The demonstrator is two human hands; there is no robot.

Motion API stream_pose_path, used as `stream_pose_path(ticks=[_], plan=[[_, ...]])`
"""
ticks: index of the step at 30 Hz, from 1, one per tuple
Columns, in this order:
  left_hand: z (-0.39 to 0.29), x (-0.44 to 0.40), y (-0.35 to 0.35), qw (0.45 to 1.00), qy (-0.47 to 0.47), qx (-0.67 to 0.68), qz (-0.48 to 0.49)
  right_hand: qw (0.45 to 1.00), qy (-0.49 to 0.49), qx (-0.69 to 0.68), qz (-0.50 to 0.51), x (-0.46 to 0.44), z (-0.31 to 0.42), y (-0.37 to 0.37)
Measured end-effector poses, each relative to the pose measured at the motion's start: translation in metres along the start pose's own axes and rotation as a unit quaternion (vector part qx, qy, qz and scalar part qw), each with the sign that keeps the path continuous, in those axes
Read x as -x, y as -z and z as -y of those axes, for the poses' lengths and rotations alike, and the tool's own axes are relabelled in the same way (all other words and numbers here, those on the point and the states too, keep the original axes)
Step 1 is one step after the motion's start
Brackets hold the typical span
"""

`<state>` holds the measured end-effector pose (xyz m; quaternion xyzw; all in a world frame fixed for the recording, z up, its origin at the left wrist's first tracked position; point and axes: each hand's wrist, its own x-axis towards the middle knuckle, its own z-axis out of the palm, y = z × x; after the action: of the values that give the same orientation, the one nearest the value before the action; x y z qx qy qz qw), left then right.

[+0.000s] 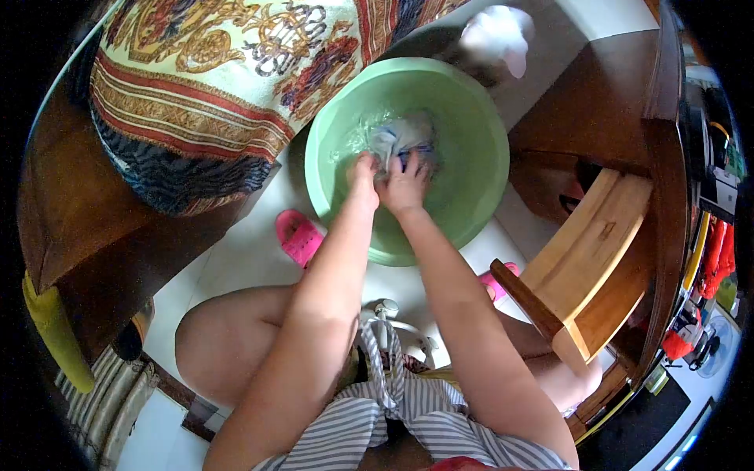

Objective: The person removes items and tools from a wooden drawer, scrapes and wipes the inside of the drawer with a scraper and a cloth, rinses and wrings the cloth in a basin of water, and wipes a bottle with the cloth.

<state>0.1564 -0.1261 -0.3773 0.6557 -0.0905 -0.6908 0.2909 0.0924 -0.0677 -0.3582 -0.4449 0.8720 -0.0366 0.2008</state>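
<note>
A wet white-and-grey cloth (pixel 410 132) with dark blue patches is bunched in the water of a large light-green basin (pixel 479 200). My left hand (pixel 363 174) is closed on the cloth's near left edge, its fingertips partly hidden. Just to the right, my right hand (pixel 406 182) grips the near side of the same cloth, fingers bent over it. Both hands are low inside the basin, close together. Ripples and splashes show on the water to the left of the cloth.
A patterned cover (pixel 204 94) drapes over furniture at upper left. An open wooden drawer (pixel 589 243) juts out on the right. Pink slippers (pixel 299 238) are on the tiled floor near the basin. A white bundle (pixel 497 39) lies beyond the basin, blurred.
</note>
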Motion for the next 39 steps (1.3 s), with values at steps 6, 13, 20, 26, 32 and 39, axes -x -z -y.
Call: stream_pose_path(ticks=[6,13,20,26,32,39], plan=[[0.002,0.007,0.009,0.993,0.107,0.051,0.014,0.999,-0.012,-0.034,0.023,-0.01,-0.017,0.018],[0.019,0.0,0.007,0.968,0.166,0.179,0.065,0.95,-0.12,-0.239,0.165,0.006,-0.023,0.043],[-0.003,0.045,-0.004,0.995,-0.023,-0.012,0.091,0.786,-0.162,-0.595,0.043,-0.004,-0.006,0.031],[-0.021,0.054,-0.014,0.981,-0.104,-0.079,0.141,0.674,-0.133,-0.726,0.028,0.012,-0.02,0.035],[-0.053,0.022,-0.007,0.978,-0.187,-0.087,0.022,0.614,-0.263,-0.724,-0.172,0.004,-0.037,0.051],[-0.048,0.007,-0.02,0.802,-0.361,-0.473,0.05,0.996,-0.076,-0.031,-0.045,-0.006,-0.041,0.056]])
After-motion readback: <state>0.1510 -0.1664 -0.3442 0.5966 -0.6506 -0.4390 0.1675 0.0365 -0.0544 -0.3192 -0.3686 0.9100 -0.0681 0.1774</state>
